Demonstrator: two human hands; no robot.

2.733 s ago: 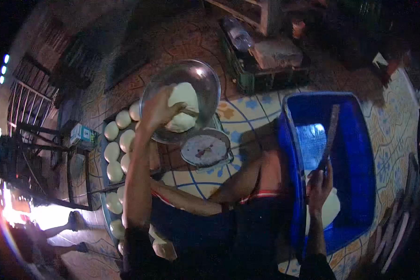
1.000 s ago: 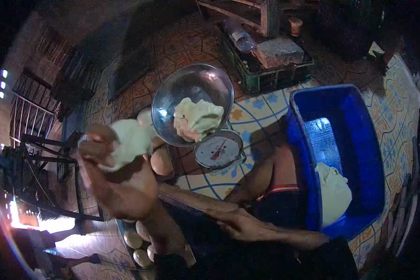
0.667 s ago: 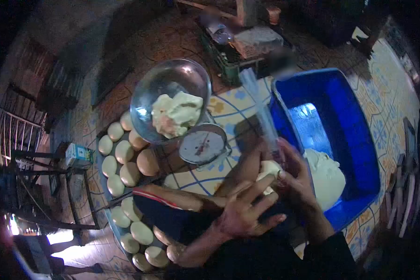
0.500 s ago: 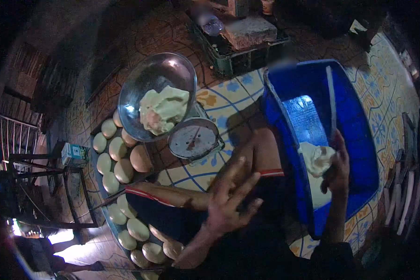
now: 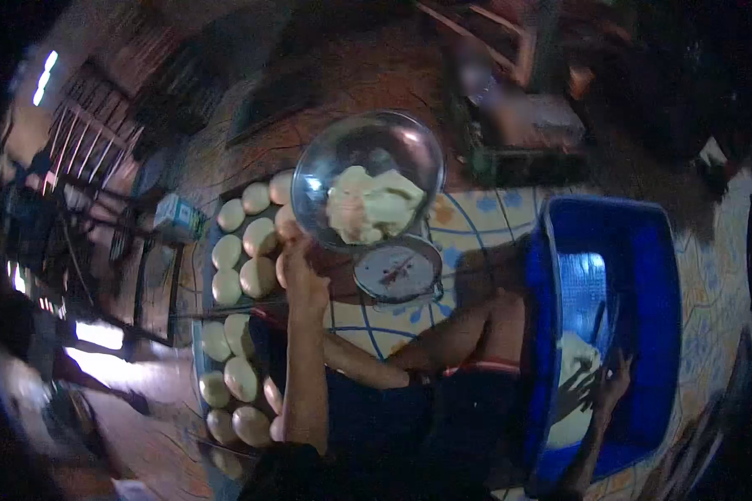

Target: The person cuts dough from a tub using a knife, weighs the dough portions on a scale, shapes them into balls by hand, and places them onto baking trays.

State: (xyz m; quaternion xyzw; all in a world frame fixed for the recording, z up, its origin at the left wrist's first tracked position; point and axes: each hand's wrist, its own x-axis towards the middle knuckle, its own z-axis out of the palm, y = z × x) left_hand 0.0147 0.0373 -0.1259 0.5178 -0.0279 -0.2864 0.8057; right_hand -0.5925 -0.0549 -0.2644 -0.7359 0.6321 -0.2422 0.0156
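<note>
My left hand (image 5: 307,271) is at the right edge of the tray of dough balls, against a ball (image 5: 282,271) that it partly covers; its blurred fingers hide whether it grips. Inside the blue tub (image 5: 656,334), my right hand (image 5: 614,382) is closed, with the dim streak of a long blade (image 5: 602,319) above it. Beside it lies a pale dough mass (image 5: 566,427), partly in shadow. A metal bowl (image 5: 355,138) holds a lump of dough (image 5: 374,204) and sits on a scale with a round dial (image 5: 397,271).
Several dough balls (image 5: 241,378) stand in rows along the tray at the left. A dark crate (image 5: 526,167) with a block is beyond the tub. A small box (image 5: 178,213) stands at the far left. Bent bare legs (image 5: 447,338) are between scale and tub.
My left hand has moved left from my lap to the dough balls. The piece of dough by my right hand is lower in the tub. The whole view has shifted.
</note>
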